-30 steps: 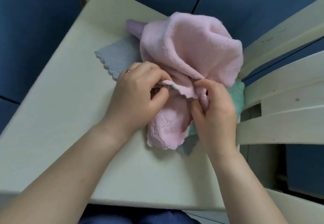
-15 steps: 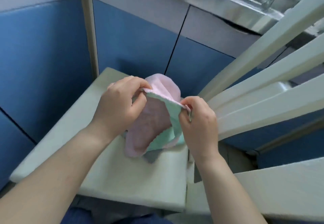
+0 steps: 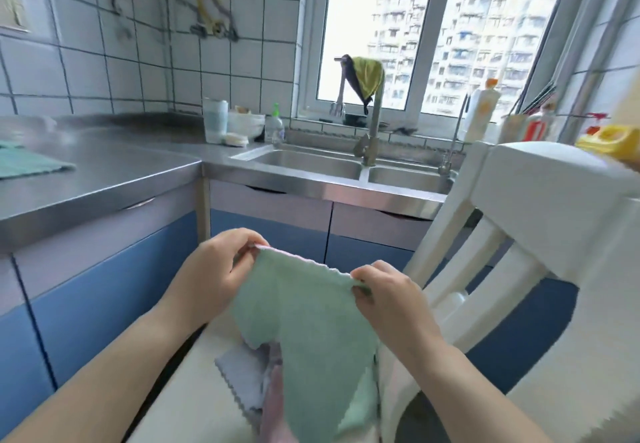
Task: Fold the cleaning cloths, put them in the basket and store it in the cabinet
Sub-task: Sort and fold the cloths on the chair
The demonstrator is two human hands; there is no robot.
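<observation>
A steel counter [image 3: 104, 172] is seen across the upper half, w/ a double sink [image 3: 311, 162] set into it at 12 o'clock below a window [image 3: 433, 33]; blue cabinet doors [image 3: 104, 286] run beneath. A white chair [image 3: 540, 220] is placed at 3 o'clock. A pale tabletop [image 3: 204, 390] is seen at 6 o'clock. A green cloth [image 3: 304, 307] is held up at centre, stretched by its top edge and hung down over the tabletop, w/ a pink layer showing behind it. Its 10 o'clock corner is pinched by the left hand [image 3: 211, 276], fingers curled onto it; its 2 o'clock corner is pinched by the right hand [image 3: 388, 297] likewise. A grey cloth [image 3: 239, 380] is laid flat on the tabletop at 7 o'clock of the green one, partly covered by it. A yellow rag [image 3: 369, 75] is draped over the tap at 12 o'clock
</observation>
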